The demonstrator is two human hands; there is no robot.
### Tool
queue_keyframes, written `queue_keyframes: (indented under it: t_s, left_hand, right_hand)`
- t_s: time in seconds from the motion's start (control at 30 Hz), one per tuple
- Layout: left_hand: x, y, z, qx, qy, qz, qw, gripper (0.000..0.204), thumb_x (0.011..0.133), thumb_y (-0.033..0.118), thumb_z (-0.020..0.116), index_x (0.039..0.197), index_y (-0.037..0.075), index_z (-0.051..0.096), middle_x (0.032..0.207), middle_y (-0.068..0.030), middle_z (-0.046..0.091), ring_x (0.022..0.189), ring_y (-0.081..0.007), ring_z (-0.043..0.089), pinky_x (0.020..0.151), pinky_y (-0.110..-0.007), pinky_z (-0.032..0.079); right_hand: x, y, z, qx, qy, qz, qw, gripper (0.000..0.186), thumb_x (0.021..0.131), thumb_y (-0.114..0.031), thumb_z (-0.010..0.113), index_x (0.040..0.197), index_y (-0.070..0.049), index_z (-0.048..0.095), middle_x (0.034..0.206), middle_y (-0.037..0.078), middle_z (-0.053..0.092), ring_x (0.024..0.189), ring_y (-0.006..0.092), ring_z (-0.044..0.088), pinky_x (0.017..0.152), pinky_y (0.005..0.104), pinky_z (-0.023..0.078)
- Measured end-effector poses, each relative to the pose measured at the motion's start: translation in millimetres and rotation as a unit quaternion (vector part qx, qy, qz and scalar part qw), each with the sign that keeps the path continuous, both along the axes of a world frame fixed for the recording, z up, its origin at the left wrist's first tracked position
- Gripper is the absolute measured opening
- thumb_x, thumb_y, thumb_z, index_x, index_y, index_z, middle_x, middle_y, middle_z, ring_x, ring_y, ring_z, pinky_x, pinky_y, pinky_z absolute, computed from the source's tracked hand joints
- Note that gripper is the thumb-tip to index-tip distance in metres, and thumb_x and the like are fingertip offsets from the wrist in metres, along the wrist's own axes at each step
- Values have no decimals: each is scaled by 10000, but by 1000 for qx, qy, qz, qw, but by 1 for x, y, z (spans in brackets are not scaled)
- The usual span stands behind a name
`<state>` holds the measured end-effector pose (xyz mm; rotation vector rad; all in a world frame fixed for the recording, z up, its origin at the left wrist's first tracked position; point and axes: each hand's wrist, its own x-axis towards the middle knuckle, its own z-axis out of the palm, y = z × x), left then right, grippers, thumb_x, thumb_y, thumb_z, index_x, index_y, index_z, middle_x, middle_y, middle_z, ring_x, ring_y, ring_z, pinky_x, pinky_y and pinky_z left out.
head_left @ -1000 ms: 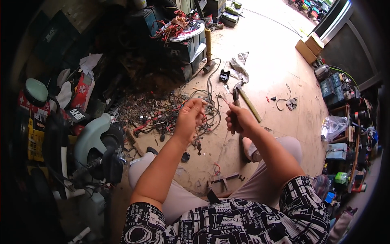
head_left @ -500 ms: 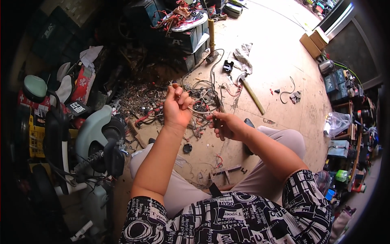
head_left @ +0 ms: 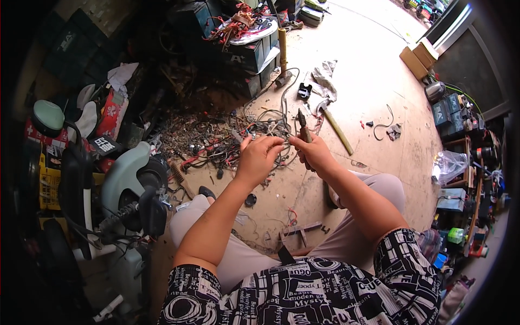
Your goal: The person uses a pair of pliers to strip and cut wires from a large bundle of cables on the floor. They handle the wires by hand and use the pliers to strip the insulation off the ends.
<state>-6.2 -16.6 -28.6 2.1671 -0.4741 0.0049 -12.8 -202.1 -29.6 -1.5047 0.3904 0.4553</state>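
Observation:
My right hand (head_left: 316,154) is wrapped round a pair of pliers (head_left: 304,125), whose jaws point away from me and look closed. My left hand (head_left: 259,160) is beside it, palm down, its fingers bent together and their tips almost touching my right thumb. Whatever is between the left fingertips is too small or hidden to make out. Under and beyond both hands lies a tangle of dark and pale cables (head_left: 271,120). To its left spreads a heap of small wire scraps and metal bits (head_left: 187,130).
A hammer (head_left: 338,130) lies on the floor right of the pliers, near a black plastic part (head_left: 304,91) and a grey rag (head_left: 325,76). Another wooden-handled hammer (head_left: 282,51) stands by stacked batteries (head_left: 246,57). A scooter (head_left: 122,179) stands at left; cluttered shelves (head_left: 467,162) line the right.
My left hand has turned palm down and come right, close to the right hand. The pliers have swung up to point away from me. The pale cable between my hands no longer shows.

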Motion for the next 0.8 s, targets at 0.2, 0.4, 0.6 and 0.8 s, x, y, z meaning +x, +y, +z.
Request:
queue_keyframes:
  t_s: [0.2, 0.4, 0.6, 0.8]
  left_hand:
    - [7, 4, -3, -105, -3, 86, 991, 116, 839, 113, 629, 890, 9, 641, 793, -68, 614, 674, -159, 596, 634, -273, 472]
    - [7, 5, 20, -156, 64, 147, 975, 98, 827, 100, 641, 873, 14, 642, 767, -31, 604, 654, -106, 579, 615, -253, 468]
    - [7, 3, 17, -157, -3, 105, 982, 90, 826, 88, 632, 872, 11, 640, 782, -30, 604, 653, -101, 581, 601, -245, 466]
    - [9, 5, 4, -185, 93, 110, 972, 91, 827, 85, 625, 874, 8, 640, 788, -33, 605, 646, -105, 584, 594, -246, 465]
  right_hand:
    - [2, 0, -21, -215, -277, -21, 936, 282, 882, -260, 588, 1005, -6, 575, 729, 57, 560, 717, 168, 565, 692, 315, 466]
    - [-20, 9, 14, -11, 40, 167, 985, 256, 918, -343, 539, 985, -96, 548, 661, -16, 500, 539, 71, 449, 439, 236, 354]
    - [-16, 9, 9, 53, 64, 202, 976, 283, 957, -261, 493, 1159, -67, 535, 727, 23, 536, 586, 104, 522, 425, 240, 389]
    - [-16, 7, 12, 76, 79, 197, 974, 301, 957, -272, 494, 1175, -66, 529, 754, 24, 531, 629, 116, 539, 432, 238, 395]
